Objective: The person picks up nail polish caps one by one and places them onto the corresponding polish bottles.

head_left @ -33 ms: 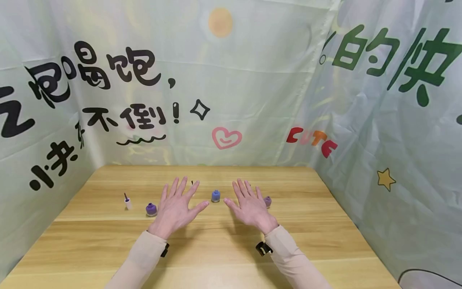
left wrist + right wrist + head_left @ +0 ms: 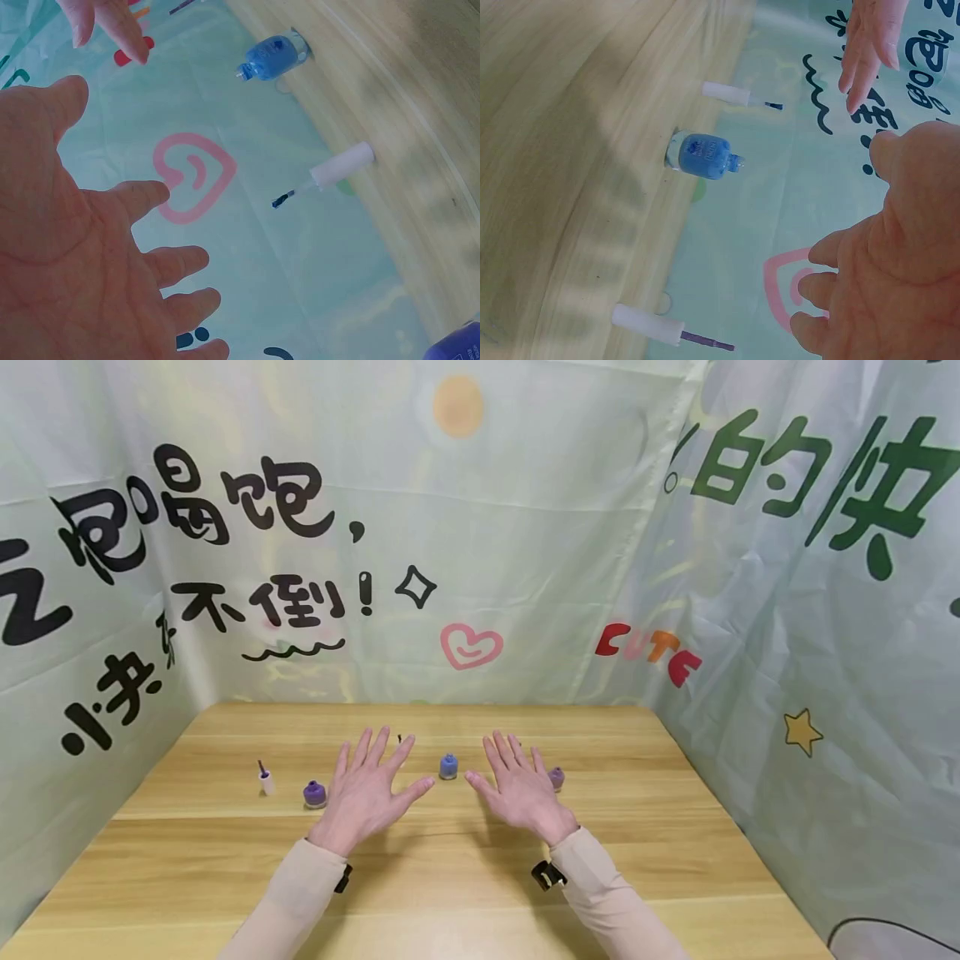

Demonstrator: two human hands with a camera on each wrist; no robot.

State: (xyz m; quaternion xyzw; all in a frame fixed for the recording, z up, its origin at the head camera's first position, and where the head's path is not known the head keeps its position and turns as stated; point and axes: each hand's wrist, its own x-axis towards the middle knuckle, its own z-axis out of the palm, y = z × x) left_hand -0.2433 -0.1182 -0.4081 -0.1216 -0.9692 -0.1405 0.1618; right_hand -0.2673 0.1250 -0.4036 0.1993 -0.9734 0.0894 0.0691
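Both hands hover above the wooden table, palms down with fingers spread, holding nothing. The left hand (image 2: 365, 795) is nearest to an uncapped purple nail polish bottle (image 2: 314, 794) on its outer side. Behind the right hand (image 2: 522, 789) stands a lilac nail polish bottle (image 2: 556, 778), partly covered by it. Between and beyond the hands is an uncapped blue nail polish bottle (image 2: 448, 767) (image 2: 703, 156). In the left wrist view, a white brush cap (image 2: 341, 166) stands with its dark bristles upward. Another white brush cap (image 2: 646, 324), with a purple brush, shows in the right wrist view.
At the far left of the table (image 2: 420, 893) a white brush cap (image 2: 266, 780) stands with its purple brush up. Printed cloth (image 2: 525, 552) hangs at the back and along both sides of the table. Dark wrist devices (image 2: 549, 876) sit under the sleeves.
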